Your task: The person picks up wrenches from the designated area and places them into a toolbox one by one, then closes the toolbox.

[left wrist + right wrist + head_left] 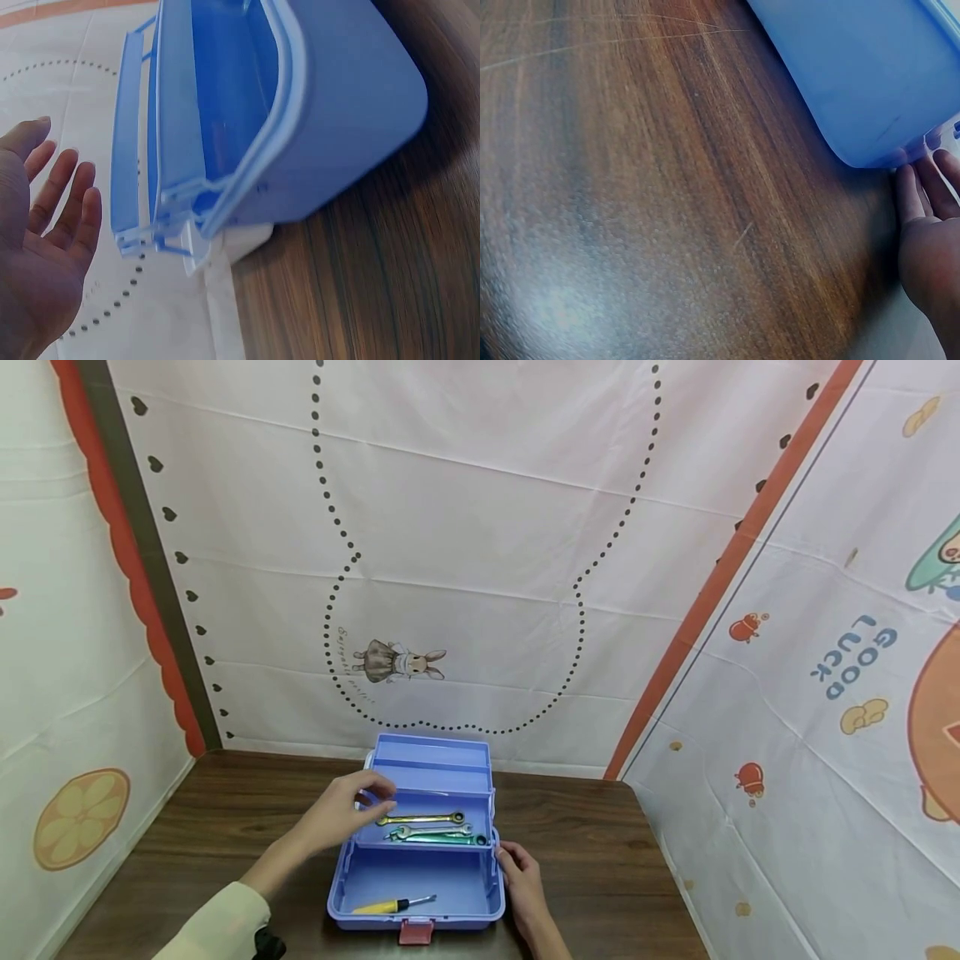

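A blue toolbox (491, 917) stands open on the table, its lid tilted back and its tray (382, 837) raised. Gold (423, 818), silver (433, 831) and green (450, 840) wrenches lie in that tray. On the bottom of the box is a yellow-handled screwdriver (382, 907). My left hand (348, 810) hovers at the tray's left end, thumb near the gold wrench; the left wrist view shows its fingers (64, 195) loosely bent, holding nothing. At the box's right side, my right hand (522, 885) touches the wall with fairly straight fingers (910, 191).
The box rests on a dark wood-grain table (592, 877). Printed white cloth (465, 527) rises behind the table, with more cloth along both sides. A red latch (416, 932) hangs at the box's front edge.
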### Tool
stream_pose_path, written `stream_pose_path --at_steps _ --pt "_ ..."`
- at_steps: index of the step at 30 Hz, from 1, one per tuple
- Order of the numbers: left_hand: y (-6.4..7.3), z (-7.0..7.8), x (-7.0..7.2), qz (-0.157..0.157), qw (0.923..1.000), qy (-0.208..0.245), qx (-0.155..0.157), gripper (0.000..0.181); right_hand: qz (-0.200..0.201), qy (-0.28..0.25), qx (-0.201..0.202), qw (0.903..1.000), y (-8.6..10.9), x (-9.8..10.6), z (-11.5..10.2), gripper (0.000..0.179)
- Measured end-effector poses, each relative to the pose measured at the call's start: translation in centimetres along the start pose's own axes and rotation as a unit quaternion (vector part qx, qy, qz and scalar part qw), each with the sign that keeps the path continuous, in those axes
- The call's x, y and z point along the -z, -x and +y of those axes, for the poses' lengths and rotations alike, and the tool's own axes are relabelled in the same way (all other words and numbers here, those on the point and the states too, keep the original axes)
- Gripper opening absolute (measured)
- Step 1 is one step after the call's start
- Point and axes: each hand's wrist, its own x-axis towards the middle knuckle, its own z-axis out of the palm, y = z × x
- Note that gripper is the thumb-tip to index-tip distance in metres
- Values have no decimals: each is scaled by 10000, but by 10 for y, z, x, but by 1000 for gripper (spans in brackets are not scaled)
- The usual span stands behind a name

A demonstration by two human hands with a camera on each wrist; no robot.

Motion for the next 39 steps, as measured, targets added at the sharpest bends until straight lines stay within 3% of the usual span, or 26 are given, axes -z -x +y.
stream_pose_path --at_steps 6,14,26,34,36,39 --pt "9 -8 17 229 9989 -141 385 24 4 -26 -27 10000 0 -1 0 35" --pt "19 -23 30 648 9940 -358 799 32 -41 -89 40 9999 1 -1 1 35" --pt "27 -47 30 1566 9814 -722 845 37 23 -85 -6 10000 -1 0 0 36" --pt "31 -60 26 2010 9712 -453 1194 53 -54 28 -78 10000 -12 2 -14 36" --pt "32 -61 24 2023 9691 -254 1387 59 -65 93 29 9999 -17 3 -18 38" --pt "34 -64 22 1768 9681 163 1766 72 -39 128 121 9998 -24 3 -22 43"
